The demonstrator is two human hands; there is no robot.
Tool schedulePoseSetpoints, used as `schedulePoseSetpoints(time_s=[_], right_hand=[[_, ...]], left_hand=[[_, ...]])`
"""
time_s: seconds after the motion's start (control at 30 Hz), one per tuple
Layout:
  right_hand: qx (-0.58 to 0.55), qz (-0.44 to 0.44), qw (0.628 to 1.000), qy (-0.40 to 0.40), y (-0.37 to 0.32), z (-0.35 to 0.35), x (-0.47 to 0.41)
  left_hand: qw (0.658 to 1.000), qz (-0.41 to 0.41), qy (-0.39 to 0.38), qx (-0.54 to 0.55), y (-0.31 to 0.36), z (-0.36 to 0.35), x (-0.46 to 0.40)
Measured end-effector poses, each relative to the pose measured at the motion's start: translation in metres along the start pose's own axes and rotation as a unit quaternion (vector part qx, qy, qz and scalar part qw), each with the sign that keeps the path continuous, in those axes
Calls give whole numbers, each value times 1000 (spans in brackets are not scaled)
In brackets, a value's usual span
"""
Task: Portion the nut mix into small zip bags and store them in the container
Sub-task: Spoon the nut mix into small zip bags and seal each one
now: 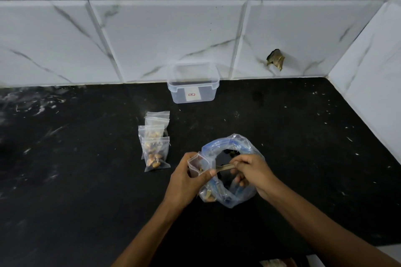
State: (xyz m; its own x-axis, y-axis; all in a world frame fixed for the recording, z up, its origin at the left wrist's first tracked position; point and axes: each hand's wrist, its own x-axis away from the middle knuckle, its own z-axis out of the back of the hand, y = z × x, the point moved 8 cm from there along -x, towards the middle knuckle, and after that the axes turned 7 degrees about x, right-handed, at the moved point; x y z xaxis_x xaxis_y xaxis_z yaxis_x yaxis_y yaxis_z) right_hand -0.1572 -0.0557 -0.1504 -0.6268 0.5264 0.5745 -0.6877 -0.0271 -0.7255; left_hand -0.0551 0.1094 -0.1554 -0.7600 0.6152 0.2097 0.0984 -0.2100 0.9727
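Left hand (186,178) grips clear small zip bag (195,166); right hand (251,171) pinches spoon (225,167)

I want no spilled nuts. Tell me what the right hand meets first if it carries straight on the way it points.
The right hand points left, holding a spoon-like tool. The tool's tip would first meet the small zip bag gripped by the left hand. Depth is hard to judge.

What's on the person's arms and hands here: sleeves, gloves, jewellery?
Nothing visible. The left hand and right hand are bare, with no gloves, rings or watch showing. Both forearms are uncovered up to the frame's bottom edge, so no sleeve shows.
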Motion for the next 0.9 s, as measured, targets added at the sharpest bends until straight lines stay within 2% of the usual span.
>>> schedulePoseSetpoints(time_s=[0.43, 0.7, 0.9], right_hand=[[-55, -22, 997, 45, 0, 64, 26], [-87, 56, 994, 42, -56, 81, 58], [16, 140, 989, 36, -91, 63, 73]], left_hand=[[1000, -13, 9, 10, 24, 15, 8], [997, -61, 11, -56, 38, 0, -1], [994, -78, 8, -76, 47, -12, -8]])
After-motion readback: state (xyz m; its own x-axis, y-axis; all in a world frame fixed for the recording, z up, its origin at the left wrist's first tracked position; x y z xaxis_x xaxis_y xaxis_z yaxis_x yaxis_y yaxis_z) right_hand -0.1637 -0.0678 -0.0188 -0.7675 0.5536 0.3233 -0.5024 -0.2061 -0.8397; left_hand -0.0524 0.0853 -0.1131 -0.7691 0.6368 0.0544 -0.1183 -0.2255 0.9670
